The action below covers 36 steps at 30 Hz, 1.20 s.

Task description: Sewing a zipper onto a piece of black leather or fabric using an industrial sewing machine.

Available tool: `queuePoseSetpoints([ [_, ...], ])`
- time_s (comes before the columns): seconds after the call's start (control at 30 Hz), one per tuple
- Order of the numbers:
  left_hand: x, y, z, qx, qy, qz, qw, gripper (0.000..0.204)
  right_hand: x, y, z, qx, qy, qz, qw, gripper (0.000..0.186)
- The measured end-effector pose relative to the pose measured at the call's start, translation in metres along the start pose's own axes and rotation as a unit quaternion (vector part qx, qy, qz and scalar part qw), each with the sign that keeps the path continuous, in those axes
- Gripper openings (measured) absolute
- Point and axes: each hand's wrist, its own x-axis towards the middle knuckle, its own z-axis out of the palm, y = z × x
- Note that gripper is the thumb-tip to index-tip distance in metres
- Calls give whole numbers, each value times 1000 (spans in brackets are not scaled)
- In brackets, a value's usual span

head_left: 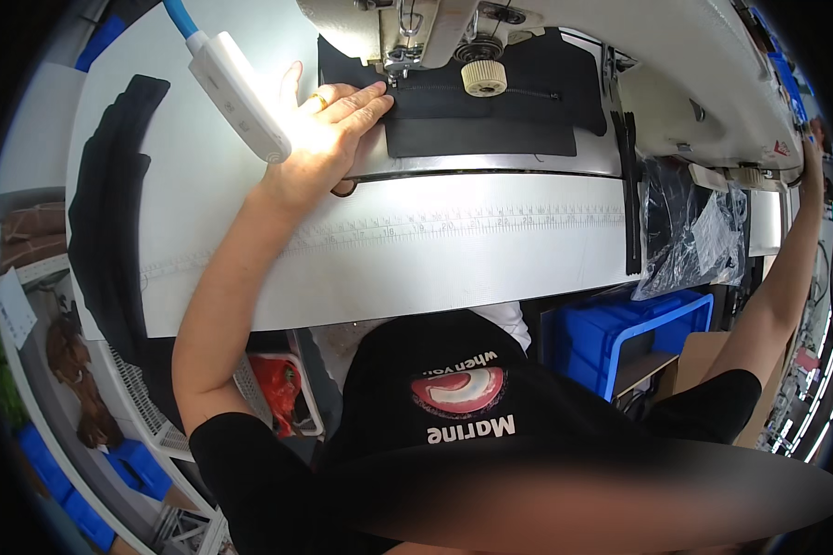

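My left hand (329, 129) lies palm down at the left edge of a black fabric piece (481, 137) with a zipper (518, 92) running across it. Its fingers are stretched out, the tips resting on the cloth beside the presser foot (396, 78) of a sewing machine (703, 102). A ring is on one finger. The cloth lies on the machine bed, partly under the machine head. Far to the right, my right hand (813, 139) reaches the end of the machine, by its handwheel side. It is small there and its fingers are hard to make out.
A lit white lamp (241, 97) hangs close over my left wrist. Long black fabric strips (111, 203) lie at the table's left. A loose black zipper (630, 194) and a clear plastic bag (694, 231) are on the right. Below stands a blue bin (611, 338).
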Motion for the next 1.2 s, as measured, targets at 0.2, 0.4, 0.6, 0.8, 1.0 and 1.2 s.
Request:
queuePoseSetpoints([
  [0.2, 0, -2, 0, 0, -18, -9, 1000, 27, -152, -131, 55, 516, 264, 203, 789, 43],
  [0.4, 0, -2, -1, -2, 7, 0, 1000, 27, -127, -115, 40, 415, 16, 354, 838, 59],
  [0.6, 3, 1, -4, -3, 5, -4, 1000, 27, -151, -103, 39, 133, 196, 318, 918, 68],
  [0.8, -3, 1, -5, -59, -29, -37, 997, 26, -193, -369, 27, 109, 192, -16, 975, 20],
  [1.0, 1, 0, -15, -95, -81, -101, 987, 32, -270, -499, 171, 178, -207, -312, 910, 34],
  [1.2, -45, 37, -46, -49, -78, -66, 994, 26, -324, -496, 148, 146, -218, -377, 888, 41],
])
